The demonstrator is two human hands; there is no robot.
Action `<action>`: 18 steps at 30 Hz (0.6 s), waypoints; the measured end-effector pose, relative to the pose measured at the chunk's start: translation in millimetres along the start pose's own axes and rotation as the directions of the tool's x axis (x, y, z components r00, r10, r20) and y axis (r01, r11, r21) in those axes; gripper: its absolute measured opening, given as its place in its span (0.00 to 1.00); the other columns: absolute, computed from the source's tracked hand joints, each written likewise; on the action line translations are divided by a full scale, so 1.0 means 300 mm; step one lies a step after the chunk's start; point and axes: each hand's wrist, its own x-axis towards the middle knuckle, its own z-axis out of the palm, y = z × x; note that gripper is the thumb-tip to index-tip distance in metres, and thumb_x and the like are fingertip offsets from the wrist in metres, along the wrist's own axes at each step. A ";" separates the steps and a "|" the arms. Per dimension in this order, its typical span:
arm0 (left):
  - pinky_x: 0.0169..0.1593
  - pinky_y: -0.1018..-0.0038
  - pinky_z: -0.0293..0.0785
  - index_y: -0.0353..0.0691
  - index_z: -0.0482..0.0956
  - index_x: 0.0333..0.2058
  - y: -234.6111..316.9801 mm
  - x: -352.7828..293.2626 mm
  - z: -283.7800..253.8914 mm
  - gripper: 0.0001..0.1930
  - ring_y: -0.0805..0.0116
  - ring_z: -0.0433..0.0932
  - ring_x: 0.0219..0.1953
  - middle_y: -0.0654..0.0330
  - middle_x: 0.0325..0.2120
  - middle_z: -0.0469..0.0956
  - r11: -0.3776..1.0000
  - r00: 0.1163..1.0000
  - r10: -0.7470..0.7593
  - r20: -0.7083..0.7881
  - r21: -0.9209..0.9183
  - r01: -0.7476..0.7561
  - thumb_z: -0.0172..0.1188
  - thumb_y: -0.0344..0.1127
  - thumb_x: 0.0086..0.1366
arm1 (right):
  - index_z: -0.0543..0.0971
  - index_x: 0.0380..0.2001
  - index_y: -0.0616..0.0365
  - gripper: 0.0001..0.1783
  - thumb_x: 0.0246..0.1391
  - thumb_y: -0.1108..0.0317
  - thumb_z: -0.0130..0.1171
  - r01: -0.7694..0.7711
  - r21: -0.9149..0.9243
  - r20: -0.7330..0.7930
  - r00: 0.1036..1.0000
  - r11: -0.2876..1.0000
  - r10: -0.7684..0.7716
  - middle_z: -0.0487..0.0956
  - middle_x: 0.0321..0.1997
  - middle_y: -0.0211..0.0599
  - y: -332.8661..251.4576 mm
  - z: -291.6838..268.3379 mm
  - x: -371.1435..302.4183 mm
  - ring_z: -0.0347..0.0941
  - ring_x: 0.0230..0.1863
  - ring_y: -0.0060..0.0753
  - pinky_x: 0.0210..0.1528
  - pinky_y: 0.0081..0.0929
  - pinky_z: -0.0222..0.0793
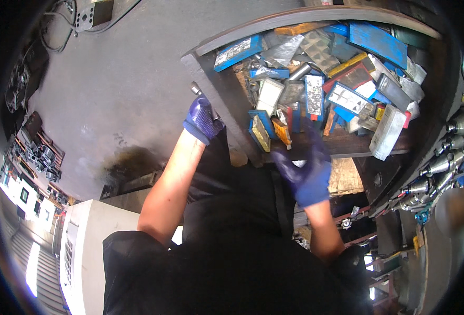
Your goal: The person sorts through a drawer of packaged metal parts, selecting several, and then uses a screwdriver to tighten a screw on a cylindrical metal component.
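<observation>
My left hand [202, 116], in a purple dotted glove with a blue cuff, is closed beside the left wall of a wooden drawer [219, 100]. A shiny metal rod [196, 88] sticks out of its fist on the far side. My right hand [308, 170], gloved alike and slightly blurred, hovers over the drawer's near edge, thumb and fingers apart, nothing seen in it. Closest to it are an orange-edged block [281, 131] and a yellow-and-blue block [260, 134]. Metal blocks fill the drawer in a jumble, among them a white-faced plate [314, 95] and a grey bar [388, 133].
A large blue plate [378, 43] lies at the drawer's far right. Cone-shaped metal tool holders [436, 164] line the right side. A pale cabinet [98, 236] stands at lower left. Grey floor [116, 68] stretches left of the drawer, with a drilled metal block [93, 14] far off.
</observation>
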 end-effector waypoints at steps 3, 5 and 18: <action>0.61 0.56 0.70 0.38 0.76 0.54 -0.014 0.062 -0.126 0.20 0.54 0.76 0.54 0.52 0.52 0.78 0.999 1.000 -0.011 -0.005 -0.031 0.010 0.45 0.40 0.70 | 0.63 0.66 0.62 0.50 0.41 0.60 0.76 -0.180 -0.053 0.044 0.982 0.982 0.182 0.71 0.61 0.56 0.012 0.139 0.035 0.69 0.62 0.58 0.63 0.45 0.65; 0.61 0.56 0.69 0.37 0.76 0.53 -0.012 0.053 -0.110 0.19 0.54 0.76 0.55 0.52 0.51 0.79 0.995 0.998 -0.026 0.054 -0.093 0.031 0.46 0.39 0.70 | 0.63 0.66 0.62 0.51 0.39 0.61 0.77 -0.239 -0.041 -0.001 0.971 0.970 0.240 0.72 0.60 0.56 0.031 0.192 0.035 0.69 0.61 0.57 0.63 0.44 0.65; 0.59 0.61 0.72 0.38 0.74 0.53 -0.016 0.054 -0.139 0.18 0.57 0.76 0.54 0.54 0.50 0.79 0.645 0.953 0.216 0.213 0.701 -0.303 0.43 0.35 0.71 | 0.70 0.59 0.57 0.48 0.34 0.53 0.78 -0.134 -0.075 0.047 0.989 0.988 0.138 0.75 0.54 0.55 0.071 0.210 0.067 0.72 0.55 0.57 0.58 0.43 0.69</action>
